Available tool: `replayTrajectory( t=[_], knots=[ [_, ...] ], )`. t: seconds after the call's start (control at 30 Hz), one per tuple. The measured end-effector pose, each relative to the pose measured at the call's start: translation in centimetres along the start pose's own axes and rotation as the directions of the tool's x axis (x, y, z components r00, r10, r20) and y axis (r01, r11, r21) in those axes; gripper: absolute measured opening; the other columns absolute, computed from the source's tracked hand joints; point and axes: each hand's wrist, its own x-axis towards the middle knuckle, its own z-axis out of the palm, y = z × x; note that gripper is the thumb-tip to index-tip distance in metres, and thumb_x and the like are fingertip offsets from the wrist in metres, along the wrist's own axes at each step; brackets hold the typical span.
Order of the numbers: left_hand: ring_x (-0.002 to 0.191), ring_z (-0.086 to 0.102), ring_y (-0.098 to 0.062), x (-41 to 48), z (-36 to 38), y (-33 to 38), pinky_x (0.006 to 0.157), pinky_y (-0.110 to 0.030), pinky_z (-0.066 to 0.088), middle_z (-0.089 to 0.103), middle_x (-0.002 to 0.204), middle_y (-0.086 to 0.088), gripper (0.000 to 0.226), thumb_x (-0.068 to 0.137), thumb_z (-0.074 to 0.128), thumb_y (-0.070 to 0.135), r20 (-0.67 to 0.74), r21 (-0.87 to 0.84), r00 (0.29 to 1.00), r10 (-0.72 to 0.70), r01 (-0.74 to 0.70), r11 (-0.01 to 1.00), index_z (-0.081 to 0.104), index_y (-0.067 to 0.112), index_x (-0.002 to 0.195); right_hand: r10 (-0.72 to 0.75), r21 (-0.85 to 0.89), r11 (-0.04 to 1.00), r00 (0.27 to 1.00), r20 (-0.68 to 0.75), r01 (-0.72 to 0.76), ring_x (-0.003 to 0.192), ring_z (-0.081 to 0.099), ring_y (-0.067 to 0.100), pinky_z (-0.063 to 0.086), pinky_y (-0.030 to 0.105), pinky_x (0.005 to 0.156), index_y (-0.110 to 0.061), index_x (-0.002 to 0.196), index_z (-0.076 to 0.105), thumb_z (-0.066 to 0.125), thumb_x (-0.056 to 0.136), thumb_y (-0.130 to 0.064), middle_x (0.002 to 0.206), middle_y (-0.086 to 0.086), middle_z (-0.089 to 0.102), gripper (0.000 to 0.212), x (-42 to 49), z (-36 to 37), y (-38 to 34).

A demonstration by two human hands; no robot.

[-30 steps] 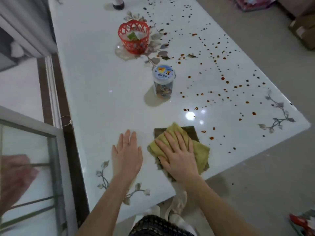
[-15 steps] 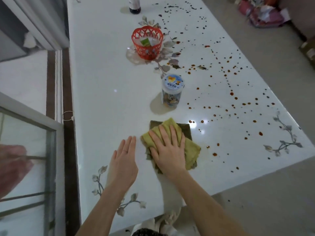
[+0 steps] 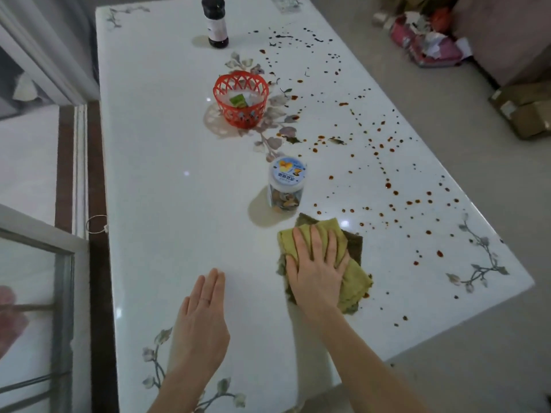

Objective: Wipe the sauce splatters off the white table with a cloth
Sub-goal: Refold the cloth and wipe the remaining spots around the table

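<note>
Risk began nearest the body: the left hand (image 3: 199, 320) lay flat on or just over the table (image 3: 179, 204), fingers straight and holding nothing, and if it gave no brace, a hard push could let the other arm skid. Just beyond and to its right, the right hand (image 3: 316, 272) pressed the cloth (image 3: 354, 280) down with spread, nearly straight fingers, palm on top and not curled round it, so the cloth could slip out from under on the glossy top. The cloth was a yellow-green layer bunched over a darker one, with dark corners poking out past the fingertips and below the palm; a few drops sat right at its right edge. A loose fold might drag sauce into streaks instead of lifting it. Just ahead of the fingertips stood the jar (image 3: 286, 186), which a forward stroke would likely knock. Right of and beyond the grip, splatters (image 3: 387, 185) dotted the table to its far end as small reddish-brown drops, darker farther off. Farther ahead, the basket (image 3: 241, 98) and then the bottle (image 3: 215, 22) stood near the spill's edge, in a long sweep's way.
</note>
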Motion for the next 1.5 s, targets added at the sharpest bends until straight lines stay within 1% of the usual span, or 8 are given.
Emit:
replayTrajectory(
  t=[0.17,0.4,0.53,0.73,0.9,1.1,1.3,1.5],
  knots=[
    [0.143,0.006,-0.017,0.4,-0.2,0.6,0.113,-0.038,0.020,0.007,0.156,0.003,0.076,0.079,0.035,-0.004,0.009,-0.009,1.000,-0.017,0.017,1.000,0.010,0.016,0.148,-0.095,-0.031,0.995,0.995,0.033,0.096,0.144,0.031,0.038,0.020,0.070,0.111,-0.033,0.150,0.041,0.030,0.093,-0.054,0.157,0.003,0.038,0.062,-2.1,0.3,0.7],
    [0.143,0.009,-0.022,0.1,-0.2,2.6,0.113,-0.040,0.022,0.013,0.156,-0.003,0.072,0.082,0.040,0.000,0.012,-0.016,0.998,-0.060,0.060,0.998,0.014,0.015,0.147,-0.022,-0.025,0.999,0.999,0.026,0.022,0.149,0.020,0.038,0.008,0.067,0.115,-0.034,0.155,0.029,0.028,0.096,-0.055,0.162,0.004,0.027,0.063,-3.4,0.1,1.5],
    [0.143,-0.005,-0.015,0.0,0.1,5.9,0.115,-0.035,0.008,-0.002,0.157,0.003,0.072,0.086,0.036,0.003,0.015,-0.059,0.998,0.060,-0.059,0.997,0.003,0.021,0.148,-0.124,-0.060,0.990,0.992,0.036,0.126,0.149,0.021,0.036,0.012,0.067,0.113,-0.034,0.154,0.033,0.032,0.095,-0.058,0.162,0.003,0.028,0.064,-5.1,0.0,4.7],
    [0.142,-0.011,-0.014,-0.1,0.7,11.4,0.116,-0.035,0.001,-0.008,0.156,0.003,0.069,0.092,0.037,0.010,0.059,-0.098,0.969,0.240,-0.234,0.967,-0.004,0.021,0.148,0.013,-0.024,1.000,1.000,-0.006,-0.013,0.149,0.021,0.036,0.013,0.068,0.115,-0.034,0.154,0.033,0.027,0.098,-0.057,0.162,0.004,0.028,0.061,-3.9,-0.7,6.4],
    [0.143,-0.006,-0.016,0.2,1.1,13.1,0.116,-0.037,0.003,-0.003,0.157,0.000,0.071,0.092,0.045,0.014,0.096,-0.116,0.964,0.249,-0.238,0.964,0.001,0.018,0.148,-0.198,-0.062,0.978,0.980,0.016,0.199,0.150,0.021,0.033,0.019,0.067,0.113,-0.037,0.152,0.037,0.034,0.097,-0.057,0.161,0.001,0.030,0.059,-7.2,-1.2,9.3],
    [0.144,-0.003,-0.019,0.1,1.7,13.9,0.116,-0.037,0.006,-0.001,0.157,-0.003,0.072,0.091,0.046,0.020,0.145,-0.069,0.957,0.251,-0.244,0.967,0.003,0.013,0.148,-0.005,-0.045,0.999,1.000,-0.006,0.005,0.150,0.020,0.035,0.016,0.067,0.115,-0.036,0.153,0.034,0.028,0.097,-0.058,0.162,0.003,0.029,0.060,-4.8,-1.4,11.0],
    [0.144,-0.003,-0.021,-0.2,2.2,13.9,0.116,-0.038,0.007,-0.003,0.157,-0.004,0.072,0.090,0.049,0.019,0.149,-0.041,0.951,0.272,-0.269,0.962,0.005,0.011,0.147,-0.298,-0.067,0.952,0.954,-0.002,0.298,0.151,0.017,0.031,0.023,0.066,0.113,-0.039,0.154,0.028,0.034,0.096,-0.057,0.164,0.000,0.023,0.061,-7.8,-1.6,14.1],
    [0.143,-0.005,-0.020,-0.2,2.2,13.6,0.116,-0.036,0.006,-0.006,0.157,-0.002,0.073,0.091,0.047,0.020,0.159,-0.018,0.947,0.280,-0.281,0.960,0.001,0.012,0.148,0.080,-0.060,0.995,0.995,-0.063,-0.084,0.151,0.011,0.031,0.016,0.069,0.115,-0.041,0.154,0.006,0.015,0.098,-0.062,0.165,0.002,0.017,0.061,-4.8,-1.4,15.7]
  ],
)
